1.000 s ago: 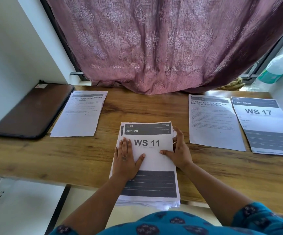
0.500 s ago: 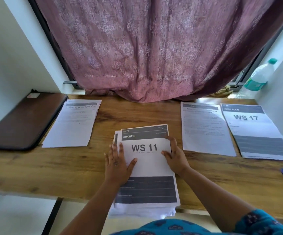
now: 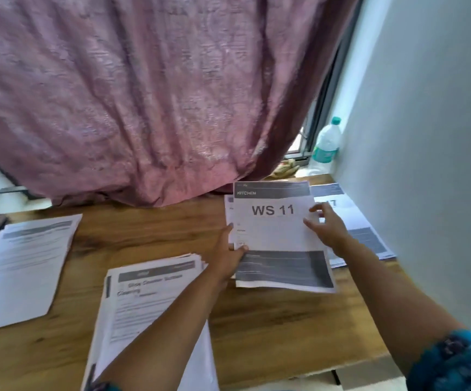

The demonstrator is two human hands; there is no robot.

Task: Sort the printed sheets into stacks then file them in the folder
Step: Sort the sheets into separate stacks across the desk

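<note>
Half a second earlier the white "WS 11" kitchen sheet (image 3: 276, 230) had topped the thick pile of unsorted printed pages (image 3: 155, 300) at the near edge; by then it had gone across to the right, over the stack beside the grey-banded "WS 17" sheet (image 3: 361, 235). Her left hand (image 3: 228, 255) pinched its left edge, thumb on top. Her right hand (image 3: 327, 230) hovered at the right edge, fingers spread and relaxed, gripping nothing. To land it well, I judged, she should square the corners, then flatten it with both palms against the brown wooden desk (image 3: 271, 320).
</note>
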